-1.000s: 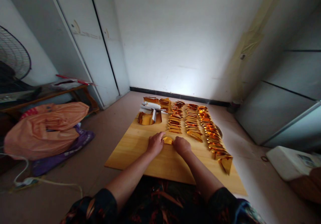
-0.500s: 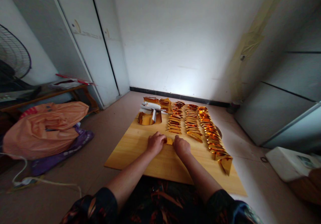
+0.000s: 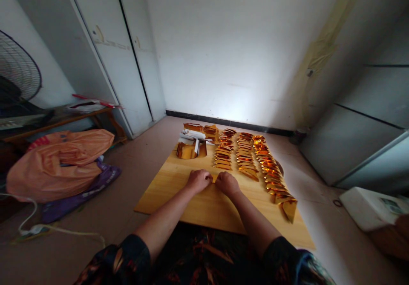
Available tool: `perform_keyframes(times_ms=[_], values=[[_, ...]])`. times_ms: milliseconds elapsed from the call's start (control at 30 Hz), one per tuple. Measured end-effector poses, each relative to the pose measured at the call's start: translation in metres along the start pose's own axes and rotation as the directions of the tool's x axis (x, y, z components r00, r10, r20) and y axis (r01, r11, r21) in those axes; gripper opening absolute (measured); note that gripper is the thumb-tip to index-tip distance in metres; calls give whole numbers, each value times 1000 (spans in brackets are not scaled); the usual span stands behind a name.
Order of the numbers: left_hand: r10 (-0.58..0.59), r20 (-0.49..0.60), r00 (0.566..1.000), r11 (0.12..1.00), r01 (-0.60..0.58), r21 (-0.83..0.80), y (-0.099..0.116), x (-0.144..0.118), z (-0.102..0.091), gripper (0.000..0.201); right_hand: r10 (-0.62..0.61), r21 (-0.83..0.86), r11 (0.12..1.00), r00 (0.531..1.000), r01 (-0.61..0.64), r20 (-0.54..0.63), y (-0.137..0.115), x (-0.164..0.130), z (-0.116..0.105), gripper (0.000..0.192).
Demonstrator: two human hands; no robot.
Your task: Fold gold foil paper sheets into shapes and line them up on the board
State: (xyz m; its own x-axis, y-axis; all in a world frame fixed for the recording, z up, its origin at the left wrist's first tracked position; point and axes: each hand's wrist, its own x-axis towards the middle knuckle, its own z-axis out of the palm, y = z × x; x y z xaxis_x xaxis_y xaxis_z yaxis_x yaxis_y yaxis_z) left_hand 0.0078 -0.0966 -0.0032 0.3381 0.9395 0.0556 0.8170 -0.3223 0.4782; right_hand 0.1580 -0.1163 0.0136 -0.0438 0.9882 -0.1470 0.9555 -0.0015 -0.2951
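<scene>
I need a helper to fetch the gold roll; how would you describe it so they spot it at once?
Find the wooden board on the floor. At its far left corner, left of the three rows of folded gold pieces, stands the gold roll. Unlike the flat folded pieces, it is a curled, open loop showing a white edge.

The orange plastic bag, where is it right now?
In the head view the orange plastic bag lies on the floor at far left, atop a purple bag, left of the wooden board.

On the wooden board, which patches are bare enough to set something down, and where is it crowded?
Bare wood lies on the board left of the left hand, and along the near edge beside both forearms. The far right is crowded with rows of folded gold foil pieces; the gold paper stack fills the far left corner.
</scene>
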Motion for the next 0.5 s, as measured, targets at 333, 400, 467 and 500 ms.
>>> perform_keyframes(times_ms=[333, 400, 467, 500], values=[[-77, -23, 997, 997, 77, 6, 7, -4, 1, 11, 94, 65, 993, 995, -96, 29, -8, 0, -3, 22], [-75, -29, 997, 997, 75, 7, 6, -4, 1, 11, 99, 73, 992, 995, -100, 27, -8, 0, -4, 21], [-72, -32, 997, 997, 72, 9, 6, -5, 2, 11, 102, 80, 991, 994, -103, 25, -8, 0, -5, 18], [-72, -32, 997, 997, 72, 11, 6, -5, 2, 11, 103, 84, 991, 994, -105, 27, -7, 0, -5, 17]])
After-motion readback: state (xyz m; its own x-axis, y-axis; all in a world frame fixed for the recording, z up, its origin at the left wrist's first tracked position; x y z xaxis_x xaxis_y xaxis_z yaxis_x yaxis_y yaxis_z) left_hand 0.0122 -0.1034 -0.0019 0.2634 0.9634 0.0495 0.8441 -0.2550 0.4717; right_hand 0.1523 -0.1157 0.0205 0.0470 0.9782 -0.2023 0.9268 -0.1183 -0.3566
